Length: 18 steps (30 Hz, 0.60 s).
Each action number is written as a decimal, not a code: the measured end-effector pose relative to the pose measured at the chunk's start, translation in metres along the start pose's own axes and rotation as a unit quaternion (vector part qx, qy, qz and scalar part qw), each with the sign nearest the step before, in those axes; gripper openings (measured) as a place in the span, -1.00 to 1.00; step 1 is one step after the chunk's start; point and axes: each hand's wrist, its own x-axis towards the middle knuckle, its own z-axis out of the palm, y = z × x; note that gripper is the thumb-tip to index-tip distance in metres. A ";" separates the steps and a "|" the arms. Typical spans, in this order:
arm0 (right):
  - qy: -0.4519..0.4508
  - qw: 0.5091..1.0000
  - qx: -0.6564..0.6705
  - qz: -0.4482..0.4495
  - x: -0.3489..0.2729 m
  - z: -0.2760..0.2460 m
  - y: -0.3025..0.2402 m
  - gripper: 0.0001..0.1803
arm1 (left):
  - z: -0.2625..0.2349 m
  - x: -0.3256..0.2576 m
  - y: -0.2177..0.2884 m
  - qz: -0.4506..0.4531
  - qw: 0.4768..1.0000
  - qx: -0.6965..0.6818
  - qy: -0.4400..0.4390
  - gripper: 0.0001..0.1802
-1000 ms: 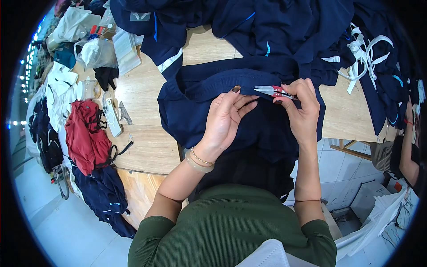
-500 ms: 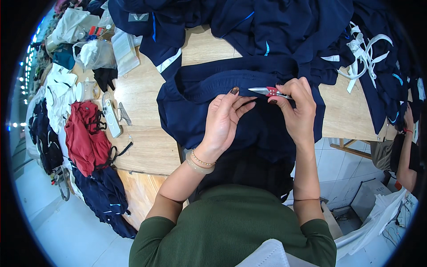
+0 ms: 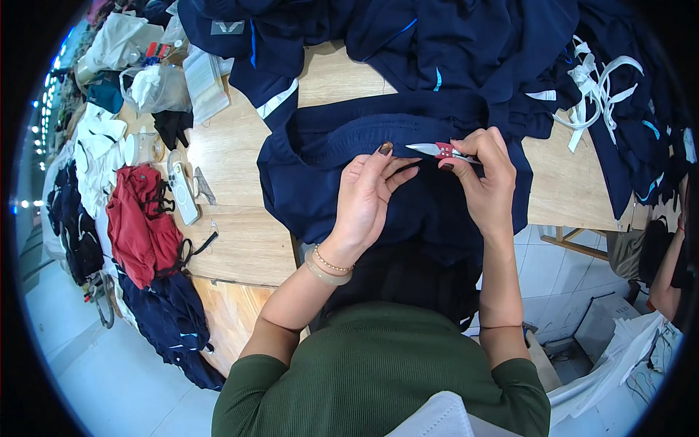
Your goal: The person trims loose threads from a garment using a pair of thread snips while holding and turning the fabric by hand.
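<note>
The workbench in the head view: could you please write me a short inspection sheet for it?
Surface: wooden table, bare wood showing left of the work.
Job's things: navy garment spread before the person; red-handled thread snips, blades pointing left.
Clutter: red garment at the left edge, heap of navy garments at the back, white straps, plastic bags.
Hands: left hand rests on the navy garment, fingers pinching fabric; right hand grips the snips.
Cables: nothing seen.
Surroundings: pale floor; another person's arm at right.
</note>
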 end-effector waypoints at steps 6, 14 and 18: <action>0.004 0.999 0.012 0.032 -0.002 -0.003 0.002 -0.73 | 0.003 -0.001 0.001 0.055 0.995 0.079 0.011 -0.77; -0.001 0.999 -0.028 -0.031 0.003 0.001 -0.001 -0.74 | 0.004 -0.002 0.001 0.070 0.994 0.088 0.012 -0.76; 0.019 1.000 -0.001 0.014 0.000 0.001 0.000 -0.77 | 0.003 -0.002 0.003 0.061 0.993 0.096 0.019 -0.76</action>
